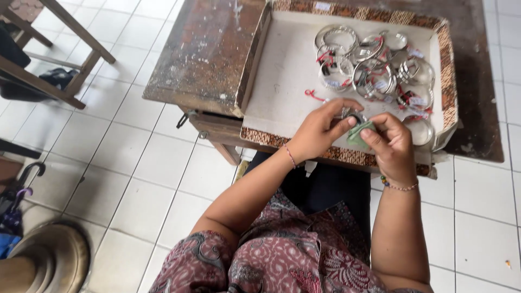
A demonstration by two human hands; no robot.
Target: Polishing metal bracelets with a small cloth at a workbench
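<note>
hands [353, 135] - 2 | tray [282, 70] - 1 | green cloth [359, 134] - 1 | table [206, 54] - 1

Small dark piece [355, 115] pinched under left hand [320, 133] fingertips: mostly covered, kind impossible to tell. Green cloth [359, 134] half hidden behind right hand [392, 147] thumb. Silver bangle [422, 132] at 3 o'clock of that hand, partly masked by knuckles. Tangled bangle heap [374, 68] at 12 o'clock: count unclear, small tags too tiny to make out. Wooden chair [49, 59] at 10 o'clock, cut by frame edge. Umbrella [19, 195] at 8 o'clock, cropped at left. Tan rounded object [51, 255] at 7 o'clock, cropped and unidentifiable.
</note>
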